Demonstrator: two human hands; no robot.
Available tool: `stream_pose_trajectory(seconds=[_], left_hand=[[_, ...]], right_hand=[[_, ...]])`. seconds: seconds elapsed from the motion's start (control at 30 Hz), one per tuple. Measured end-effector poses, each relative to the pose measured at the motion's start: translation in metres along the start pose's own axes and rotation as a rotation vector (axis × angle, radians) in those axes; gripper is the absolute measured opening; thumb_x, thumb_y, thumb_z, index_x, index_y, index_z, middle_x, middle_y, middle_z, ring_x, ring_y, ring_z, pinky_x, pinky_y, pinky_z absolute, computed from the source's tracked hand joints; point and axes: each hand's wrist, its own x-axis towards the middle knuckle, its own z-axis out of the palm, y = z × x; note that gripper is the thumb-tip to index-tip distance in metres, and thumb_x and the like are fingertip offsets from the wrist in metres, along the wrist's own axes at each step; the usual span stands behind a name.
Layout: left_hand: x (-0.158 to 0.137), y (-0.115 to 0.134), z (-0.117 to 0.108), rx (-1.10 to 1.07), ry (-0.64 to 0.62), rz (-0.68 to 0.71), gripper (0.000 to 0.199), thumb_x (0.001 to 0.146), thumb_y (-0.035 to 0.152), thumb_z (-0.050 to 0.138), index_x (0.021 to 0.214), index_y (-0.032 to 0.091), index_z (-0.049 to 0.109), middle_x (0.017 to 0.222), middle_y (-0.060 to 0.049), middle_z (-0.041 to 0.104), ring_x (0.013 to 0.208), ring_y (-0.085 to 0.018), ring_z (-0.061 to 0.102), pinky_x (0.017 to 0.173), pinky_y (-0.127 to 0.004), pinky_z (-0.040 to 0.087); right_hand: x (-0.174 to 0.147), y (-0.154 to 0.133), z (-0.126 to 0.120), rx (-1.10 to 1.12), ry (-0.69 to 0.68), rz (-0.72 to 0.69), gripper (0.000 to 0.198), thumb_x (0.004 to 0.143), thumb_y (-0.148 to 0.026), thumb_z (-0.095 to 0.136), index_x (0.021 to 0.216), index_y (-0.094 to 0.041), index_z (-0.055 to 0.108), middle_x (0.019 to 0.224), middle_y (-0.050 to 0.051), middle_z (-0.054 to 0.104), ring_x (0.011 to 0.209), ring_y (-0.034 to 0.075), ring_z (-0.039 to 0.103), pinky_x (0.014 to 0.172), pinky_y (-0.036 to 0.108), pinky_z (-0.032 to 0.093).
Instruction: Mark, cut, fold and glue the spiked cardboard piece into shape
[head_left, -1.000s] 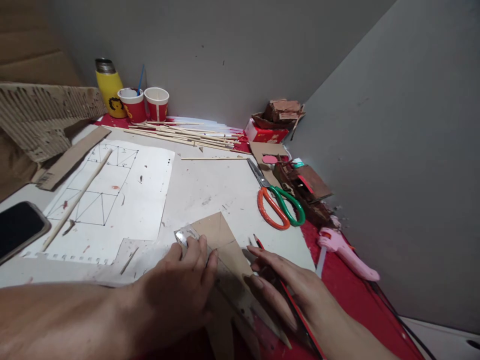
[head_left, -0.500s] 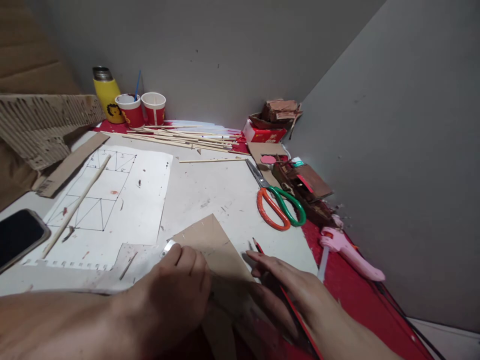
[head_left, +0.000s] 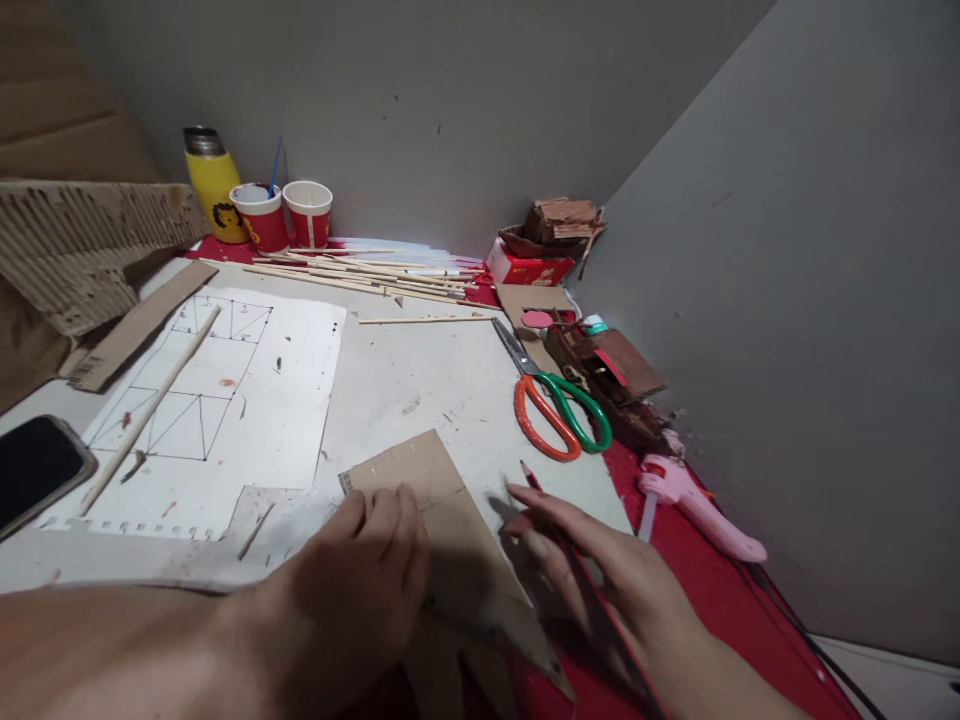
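Head: white board (head_left: 382,370), grey walls (head_left: 510,110)

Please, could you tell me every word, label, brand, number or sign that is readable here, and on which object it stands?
No text can be read with certainty.
Paper: marks in the drawing, too small.
Cardboard strip: barcode-like print, too small.
Cardboard piece under the left hand: corner print, too small.
Red box: yellow marks, too blurred.
Two cups: yellow marks, too blurred.
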Motion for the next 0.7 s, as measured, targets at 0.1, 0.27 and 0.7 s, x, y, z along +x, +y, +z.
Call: stream_pose_trajectory(seconds=[0.1,0.27,0.7], left_hand=[[0.003,-0.001,0.001,-0.025,-0.014,-0.055,0.064,0.09,0.048,0.057,0.127,-0.004,0.059,0.131,-0.033,0.06,0.115,-0.043,0.061,0.091,-0.051,0.045],[0.007,-0.005,-0.001,-0.101,-0.07,-0.06,0.066,0.089,0.05,0.058,0.129,-0.003,0.059,0.129,-0.032,0.062,0.116,-0.044,0.061,0.091,-0.052,0.047],[0.006,-0.007,0.004,-0.058,0.011,-0.035,0.074,0.09,0.052,0.052,0.132,-0.008,0.052,0.13,-0.037,0.058,0.116,-0.047,0.056,0.09,-0.054,0.041]], right_hand=[[0.004,-0.005,-0.007,0.115,0.048,0.146,0.029,0.102,-0.028,0.048,0.125,-0.028,0.065,0.084,0.003,0.077,0.069,0.018,0.074,0.066,0.024,0.061],[0.041,-0.025,-0.013,0.332,-0.08,0.068,0.031,0.104,-0.042,0.045,0.114,-0.032,0.073,0.078,0.002,0.073,0.064,0.016,0.069,0.061,0.025,0.058],[0.097,-0.014,0.047,0.484,-0.157,0.197,0.016,0.093,-0.03,0.056,0.084,-0.019,0.062,0.064,-0.002,0.059,0.053,0.012,0.053,0.047,0.023,0.043]])
